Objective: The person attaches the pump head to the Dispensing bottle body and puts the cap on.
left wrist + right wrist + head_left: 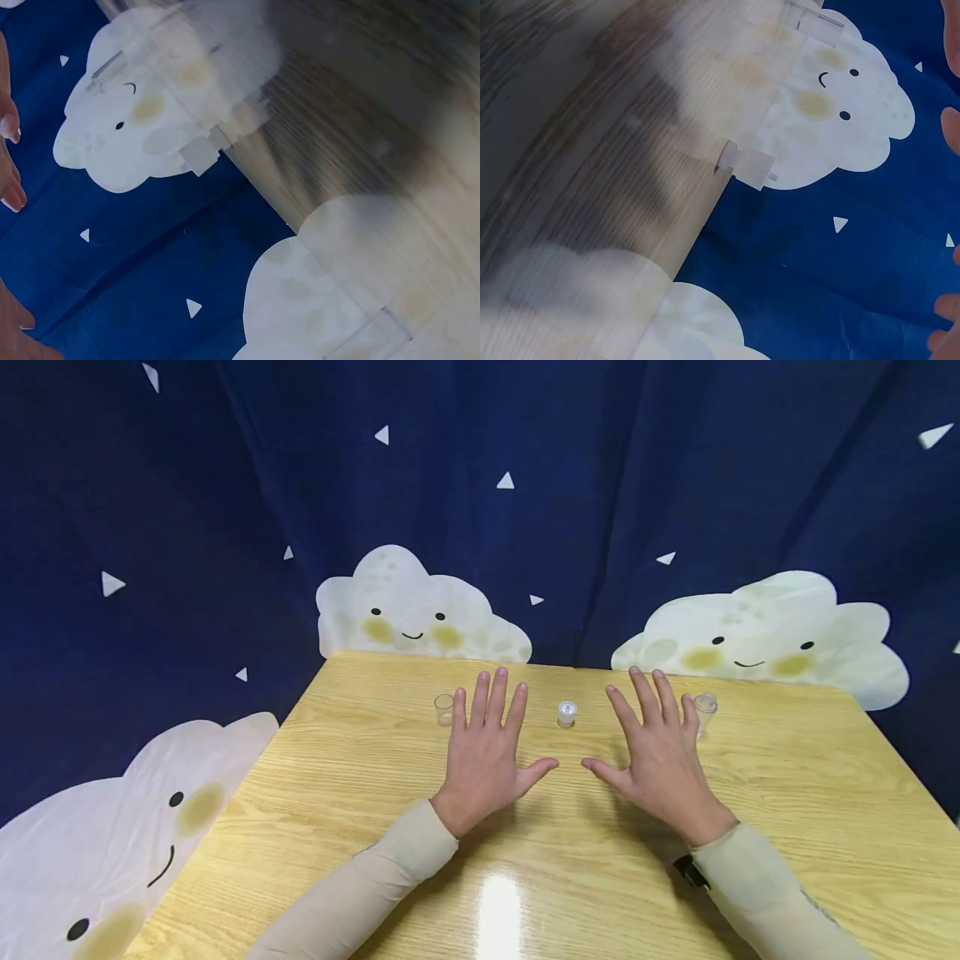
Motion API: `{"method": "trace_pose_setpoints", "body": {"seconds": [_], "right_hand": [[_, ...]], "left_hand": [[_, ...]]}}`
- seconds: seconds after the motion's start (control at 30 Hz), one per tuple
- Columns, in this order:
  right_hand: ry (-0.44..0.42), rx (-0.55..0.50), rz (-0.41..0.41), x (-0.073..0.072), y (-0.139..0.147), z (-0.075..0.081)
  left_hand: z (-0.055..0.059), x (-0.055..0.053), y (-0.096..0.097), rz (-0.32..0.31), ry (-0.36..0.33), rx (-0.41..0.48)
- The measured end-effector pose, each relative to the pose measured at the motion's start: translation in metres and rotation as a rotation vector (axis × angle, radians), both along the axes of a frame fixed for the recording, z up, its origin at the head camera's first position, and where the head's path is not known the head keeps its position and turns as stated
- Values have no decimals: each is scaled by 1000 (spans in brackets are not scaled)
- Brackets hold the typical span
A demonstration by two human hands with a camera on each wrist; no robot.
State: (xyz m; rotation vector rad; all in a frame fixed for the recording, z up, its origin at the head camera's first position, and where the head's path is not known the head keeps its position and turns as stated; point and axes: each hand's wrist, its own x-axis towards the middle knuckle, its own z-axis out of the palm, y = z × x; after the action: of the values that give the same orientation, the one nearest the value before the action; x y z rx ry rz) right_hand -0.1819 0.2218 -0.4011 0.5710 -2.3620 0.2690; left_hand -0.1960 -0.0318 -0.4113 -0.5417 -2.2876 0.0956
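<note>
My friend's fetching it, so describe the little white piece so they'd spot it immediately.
On the wooden table, look near the edge by the blue curtain. Between the left hand and right hand is the little white piece. Unlike the clear cup on its left and clear tube on its right, it looks mostly white.

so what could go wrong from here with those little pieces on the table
In the head view, the left hand has its little finger beside the clear cup, so a sideways move might knock it over. The right hand appears similarly close to the clear container, whose see-through wall could be misjudged. The small white piece stands between the hands, toward the table's far side; a careless push might topple it.
</note>
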Motion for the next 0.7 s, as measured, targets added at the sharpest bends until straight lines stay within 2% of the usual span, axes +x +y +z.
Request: {"method": "trace_pose_setpoints", "body": {"seconds": [0.13,0.3,0.53,0.7], "right_hand": [[-9,14,-8,0,1,1],[-31,41,9,0,2,3],[-9,-1,89,2,1,3],[9,-5,99,3,-1,3]], "left_hand": [[0,0,0,-15,-4,-6],[3,1,-1,-85,-11,-15],[5,0,-7,-226,49,75],[3,1,-11,-254,45,111]]}}
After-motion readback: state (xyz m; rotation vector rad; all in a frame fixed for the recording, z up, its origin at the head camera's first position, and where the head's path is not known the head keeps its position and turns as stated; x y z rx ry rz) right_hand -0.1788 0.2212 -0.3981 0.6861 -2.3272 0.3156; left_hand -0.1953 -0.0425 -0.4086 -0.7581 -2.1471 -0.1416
